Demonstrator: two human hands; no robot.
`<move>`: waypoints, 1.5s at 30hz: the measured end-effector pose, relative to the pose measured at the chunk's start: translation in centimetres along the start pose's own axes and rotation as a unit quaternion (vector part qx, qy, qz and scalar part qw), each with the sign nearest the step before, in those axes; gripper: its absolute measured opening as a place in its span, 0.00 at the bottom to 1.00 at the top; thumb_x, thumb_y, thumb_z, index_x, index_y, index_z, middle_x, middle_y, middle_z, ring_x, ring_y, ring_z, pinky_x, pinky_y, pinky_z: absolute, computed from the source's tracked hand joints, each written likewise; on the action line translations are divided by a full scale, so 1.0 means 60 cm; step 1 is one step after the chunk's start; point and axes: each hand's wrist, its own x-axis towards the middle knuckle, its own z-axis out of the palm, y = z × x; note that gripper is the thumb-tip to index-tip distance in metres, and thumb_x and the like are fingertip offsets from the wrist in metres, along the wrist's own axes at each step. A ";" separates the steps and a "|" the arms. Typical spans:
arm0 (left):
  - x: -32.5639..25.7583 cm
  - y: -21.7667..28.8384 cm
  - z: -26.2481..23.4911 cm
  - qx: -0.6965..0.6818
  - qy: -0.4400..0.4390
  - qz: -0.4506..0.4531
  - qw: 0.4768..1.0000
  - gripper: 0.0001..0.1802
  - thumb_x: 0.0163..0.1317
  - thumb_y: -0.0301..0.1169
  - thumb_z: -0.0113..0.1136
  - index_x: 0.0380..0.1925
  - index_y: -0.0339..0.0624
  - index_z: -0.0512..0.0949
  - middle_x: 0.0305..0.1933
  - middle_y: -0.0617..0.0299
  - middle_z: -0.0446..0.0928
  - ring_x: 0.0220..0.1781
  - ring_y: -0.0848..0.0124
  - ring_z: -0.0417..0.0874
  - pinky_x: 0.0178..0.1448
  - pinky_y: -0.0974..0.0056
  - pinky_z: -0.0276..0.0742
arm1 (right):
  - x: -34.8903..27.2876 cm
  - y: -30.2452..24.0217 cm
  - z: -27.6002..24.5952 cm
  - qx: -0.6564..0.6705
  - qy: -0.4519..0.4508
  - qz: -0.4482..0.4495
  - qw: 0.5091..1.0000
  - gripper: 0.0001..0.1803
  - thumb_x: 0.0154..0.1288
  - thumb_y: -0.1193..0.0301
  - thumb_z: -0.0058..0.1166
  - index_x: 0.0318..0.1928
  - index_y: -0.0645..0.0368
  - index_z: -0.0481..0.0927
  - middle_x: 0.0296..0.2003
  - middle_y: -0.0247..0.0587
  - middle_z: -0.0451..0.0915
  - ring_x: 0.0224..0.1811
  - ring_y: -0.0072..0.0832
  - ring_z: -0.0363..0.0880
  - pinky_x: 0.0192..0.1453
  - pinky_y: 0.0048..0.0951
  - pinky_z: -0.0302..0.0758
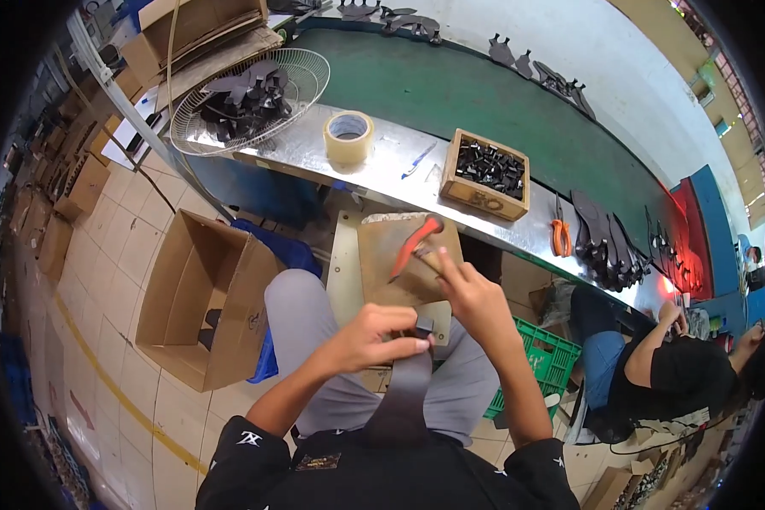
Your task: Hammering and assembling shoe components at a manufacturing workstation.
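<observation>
My left hand (377, 338) is closed on a dark grey sole-shaped piece (402, 395), which hangs down toward my lap, its narrow end upward. At that end a small black block (425, 325) shows between thumb and fingers; whether it is joined to the sole piece I cannot tell. My right hand (478, 304) grips the wooden handle of a hammer (410, 246) with an orange-red head. The hammer is raised over a tan square work block (382, 263) in front of my knees, just beyond my left hand.
Along the metal bench edge stand a wire basket (306, 76) of dark pieces, a tape roll (348, 149), a blue pen (418, 160), a wooden box (484, 200) of small black parts and orange-handled pliers (561, 238). A cardboard box (174, 310) sits left; a green crate (546, 361) and another person (676, 374), right.
</observation>
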 end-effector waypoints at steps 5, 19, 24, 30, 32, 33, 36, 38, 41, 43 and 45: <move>-0.041 0.061 0.029 -0.194 -0.015 -0.147 0.970 0.16 0.71 0.36 0.57 0.38 0.32 0.84 0.29 0.67 0.69 0.26 0.81 0.71 0.26 0.71 0.66 | 0.006 -0.025 -0.025 0.082 -0.013 -0.070 0.994 0.24 0.67 0.64 0.59 0.61 0.58 0.77 0.56 0.48 0.80 0.55 0.44 0.80 0.58 0.46 0.73; -0.049 0.106 0.063 -0.369 -0.131 -0.192 0.900 0.21 0.76 0.41 0.46 0.42 0.33 0.80 0.44 0.58 0.80 0.52 0.72 0.76 0.61 0.66 0.68 | -0.087 -0.139 -0.050 0.789 -0.042 0.076 0.608 0.26 0.72 0.47 0.52 0.40 0.62 0.77 0.39 0.45 0.77 0.51 0.42 0.75 0.59 0.47 0.71; -0.039 0.105 0.051 -0.364 -0.172 -0.230 0.886 0.21 0.75 0.41 0.46 0.42 0.33 0.80 0.45 0.58 0.79 0.52 0.72 0.76 0.62 0.66 0.67 | -0.081 -0.121 -0.049 0.781 -0.043 0.035 0.623 0.26 0.71 0.48 0.52 0.36 0.62 0.80 0.38 0.43 0.78 0.52 0.43 0.75 0.60 0.47 0.71; -0.005 0.079 0.030 -0.282 0.041 -0.250 0.925 0.15 0.71 0.37 0.52 0.43 0.35 0.79 0.45 0.60 0.79 0.52 0.71 0.77 0.62 0.65 0.69 | -0.087 -0.081 -0.059 0.679 0.003 0.161 0.717 0.24 0.76 0.57 0.49 0.58 0.65 0.77 0.55 0.46 0.79 0.58 0.35 0.77 0.63 0.36 0.72; 0.026 0.084 -0.041 -0.106 0.167 -0.145 0.969 0.13 0.71 0.36 0.52 0.41 0.35 0.77 0.45 0.56 0.79 0.48 0.70 0.79 0.58 0.64 0.72 | -0.100 -0.028 -0.072 0.621 0.051 0.182 0.761 0.21 0.77 0.61 0.48 0.60 0.65 0.75 0.54 0.42 0.79 0.53 0.29 0.80 0.59 0.30 0.75; 0.035 0.070 -0.091 -0.012 0.245 -0.083 0.966 0.16 0.74 0.40 0.51 0.42 0.36 0.76 0.45 0.56 0.79 0.47 0.70 0.78 0.54 0.63 0.73 | -0.107 0.005 -0.079 0.570 0.097 0.223 0.785 0.19 0.77 0.63 0.48 0.57 0.64 0.77 0.51 0.41 0.80 0.49 0.27 0.81 0.55 0.29 0.76; 0.069 0.049 -0.275 0.024 0.508 0.017 0.861 0.23 0.74 0.48 0.53 0.50 0.38 0.77 0.50 0.61 0.77 0.53 0.69 0.77 0.61 0.64 0.70 | -0.144 0.169 -0.111 0.277 0.233 0.323 0.874 0.14 0.76 0.66 0.48 0.50 0.63 0.81 0.42 0.40 0.83 0.40 0.22 0.82 0.42 0.26 0.77; 0.096 0.011 -0.420 0.205 0.560 0.096 0.797 0.32 0.69 0.52 0.59 0.55 0.32 0.74 0.53 0.54 0.77 0.56 0.61 0.77 0.64 0.60 0.69 | -0.172 0.302 -0.152 0.006 0.365 0.337 0.868 0.16 0.72 0.64 0.53 0.46 0.67 0.79 0.43 0.57 0.79 0.39 0.51 0.81 0.48 0.42 0.78; 0.089 -0.047 -0.557 0.490 0.616 -0.016 0.616 0.43 0.67 0.54 0.60 0.65 0.27 0.63 0.66 0.37 0.66 0.66 0.47 0.70 0.71 0.52 0.63 | -0.219 0.470 -0.187 -0.274 0.356 0.364 0.816 0.18 0.69 0.62 0.55 0.46 0.67 0.79 0.48 0.56 0.75 0.41 0.52 0.80 0.50 0.48 0.77; 0.089 -0.101 -0.540 0.463 0.626 -0.004 0.628 0.42 0.67 0.52 0.60 0.65 0.26 0.62 0.67 0.37 0.66 0.67 0.48 0.69 0.72 0.52 0.62 | -0.275 0.560 -0.204 -0.181 0.256 0.403 0.860 0.18 0.67 0.61 0.58 0.42 0.66 0.80 0.43 0.55 0.77 0.39 0.51 0.80 0.47 0.47 0.77; 0.065 -0.112 -0.518 0.429 0.632 -0.001 0.645 0.39 0.68 0.48 0.60 0.66 0.27 0.62 0.67 0.38 0.66 0.69 0.48 0.66 0.73 0.53 0.59 | -0.251 0.577 -0.203 -0.136 0.293 0.388 0.864 0.18 0.66 0.60 0.58 0.39 0.66 0.81 0.37 0.54 0.77 0.36 0.50 0.79 0.43 0.45 0.76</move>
